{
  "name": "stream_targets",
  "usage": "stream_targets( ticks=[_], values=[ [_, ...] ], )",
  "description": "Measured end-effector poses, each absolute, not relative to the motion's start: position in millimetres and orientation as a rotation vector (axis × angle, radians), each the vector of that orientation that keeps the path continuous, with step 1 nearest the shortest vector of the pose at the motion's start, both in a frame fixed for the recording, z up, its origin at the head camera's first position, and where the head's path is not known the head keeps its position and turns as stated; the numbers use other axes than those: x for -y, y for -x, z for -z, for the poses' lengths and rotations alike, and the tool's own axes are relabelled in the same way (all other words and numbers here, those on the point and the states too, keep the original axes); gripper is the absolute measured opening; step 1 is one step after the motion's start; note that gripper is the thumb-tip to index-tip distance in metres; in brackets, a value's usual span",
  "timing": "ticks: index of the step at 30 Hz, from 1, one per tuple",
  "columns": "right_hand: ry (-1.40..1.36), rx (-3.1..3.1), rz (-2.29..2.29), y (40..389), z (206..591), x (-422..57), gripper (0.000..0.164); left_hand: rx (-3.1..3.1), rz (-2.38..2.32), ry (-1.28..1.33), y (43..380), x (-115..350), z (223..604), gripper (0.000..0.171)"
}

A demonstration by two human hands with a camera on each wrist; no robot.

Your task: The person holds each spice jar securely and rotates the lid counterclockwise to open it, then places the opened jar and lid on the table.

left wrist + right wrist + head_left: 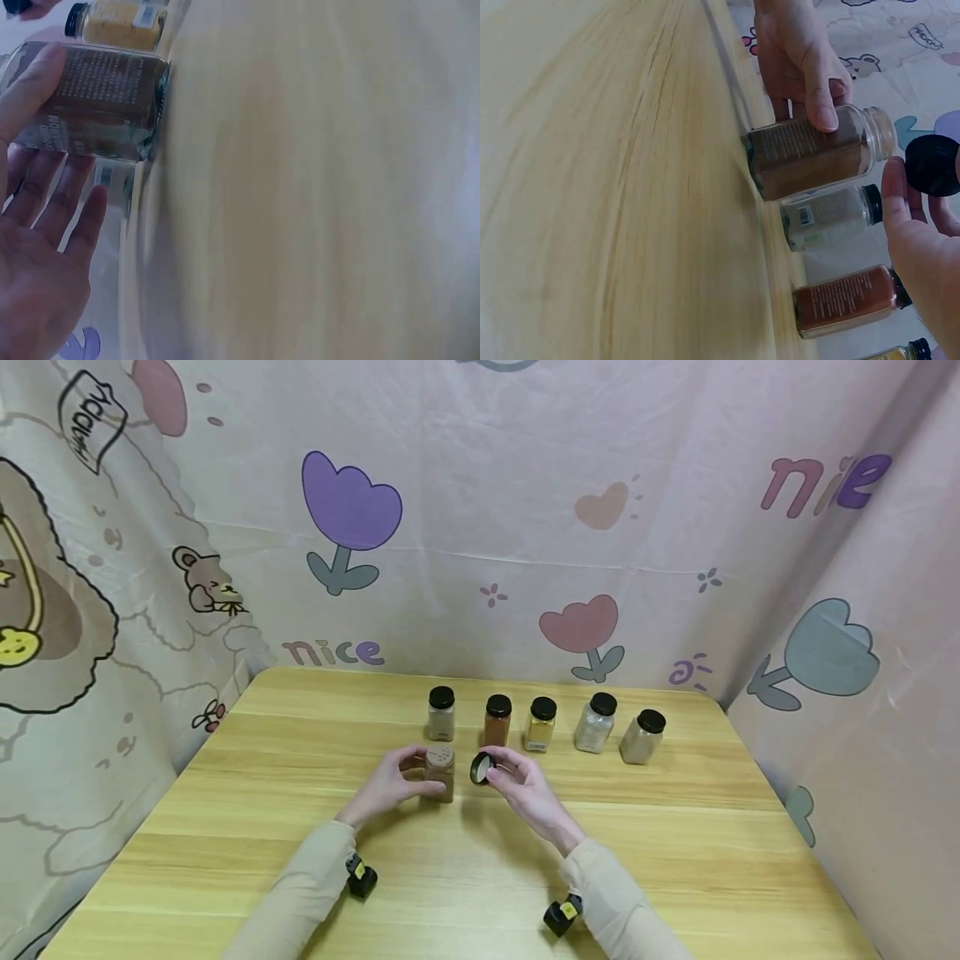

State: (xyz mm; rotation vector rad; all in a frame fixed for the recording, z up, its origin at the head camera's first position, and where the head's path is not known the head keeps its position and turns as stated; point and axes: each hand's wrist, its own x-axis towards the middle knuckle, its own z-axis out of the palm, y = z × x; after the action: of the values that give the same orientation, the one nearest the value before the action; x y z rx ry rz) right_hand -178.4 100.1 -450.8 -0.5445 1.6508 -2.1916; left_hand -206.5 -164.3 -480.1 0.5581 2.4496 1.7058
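Note:
My left hand (393, 787) grips a square glass spice jar (440, 783) of brown powder, thumb on the near side and fingers behind it. The jar stands upright on the table with its perforated shaker top uncovered. In the right wrist view the same jar (814, 154) shows printed text on its side. My right hand (531, 793) pinches a round black lid (483, 769) just right of the jar, its hollow inside turned partly toward the head camera. From the right wrist, the lid (932, 166) appears beside the jar's mouth, apart from it.
Behind the hands stand several black-capped spice jars: a greyish one (442, 717), a reddish-brown one (497, 722), a yellow one (540, 727), a white one (596, 724) and a pale one (642, 739). The wooden table (450, 893) ends at a printed cloth backdrop (465, 568).

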Motion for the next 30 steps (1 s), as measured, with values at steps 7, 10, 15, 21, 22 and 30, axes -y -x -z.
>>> stream_targets(
  ticks=[7, 10, 15, 21, 22, 30],
  values=[
    [0.522, -1.738, 2.13, 181, 452, -98, 0.054, -2.461, -1.718, -0.49, 214, 182, 480, 0.062],
    [0.511, -1.766, 2.105, 182, 455, -96, 0.056, -2.482, -1.71, -0.461, 220, 190, 480, 0.063],
    [0.445, -1.805, 2.034, 185, 456, -89, 0.061, -2.499, -1.684, -0.411, 228, 206, 478, 0.069],
    [0.415, -1.858, 1.929, 189, 461, -70, 0.059, -2.508, -1.705, -0.41, 237, 223, 474, 0.068],
    [0.415, -1.874, 1.908, 190, 462, -67, 0.059, -2.511, -1.706, -0.413, 239, 226, 474, 0.067],
    [0.489, -1.988, 1.715, 203, 467, -32, 0.055, -2.591, -1.63, -0.441, 254, 243, 466, 0.06]
  ],
)
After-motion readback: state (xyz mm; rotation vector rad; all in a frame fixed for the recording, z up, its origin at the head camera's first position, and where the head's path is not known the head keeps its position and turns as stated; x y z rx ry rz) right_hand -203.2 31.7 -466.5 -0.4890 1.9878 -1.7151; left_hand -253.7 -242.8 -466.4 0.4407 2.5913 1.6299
